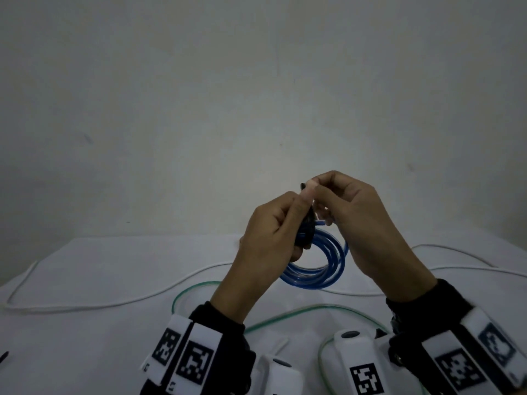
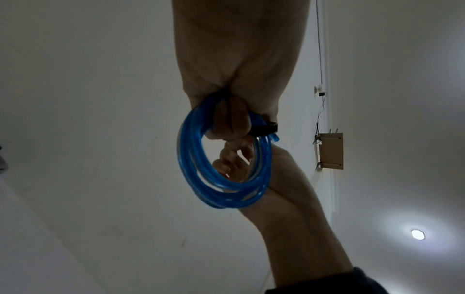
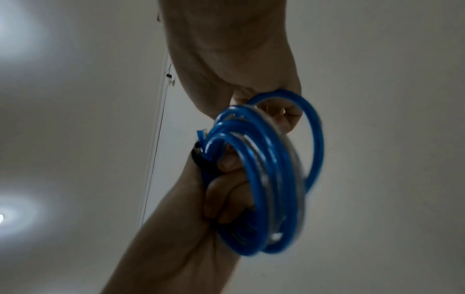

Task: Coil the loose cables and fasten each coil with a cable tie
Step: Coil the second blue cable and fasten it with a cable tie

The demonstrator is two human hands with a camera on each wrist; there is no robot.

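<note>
A blue cable coil (image 1: 322, 269) hangs in the air above the table, between both hands. My left hand (image 1: 296, 218) grips the coil at its upper left, fingers curled through the loops (image 2: 196, 165). A black cable tie (image 1: 307, 223) wraps the bundle where I hold it, also seen as the black cable tie (image 2: 264, 129) in the left wrist view. My right hand (image 1: 313, 192) pinches the tie's upper end just above the left thumb. In the right wrist view the coil (image 3: 264, 179) is blurred and the tie (image 3: 201, 159) shows dark beside the left fingers.
On the white table (image 1: 114, 337) lie a loose white cable (image 1: 85, 306) running left to right and a loose green cable (image 1: 285, 315) curving under my wrists. A small black item (image 1: 4, 357) sits at the left edge. A plain wall stands behind.
</note>
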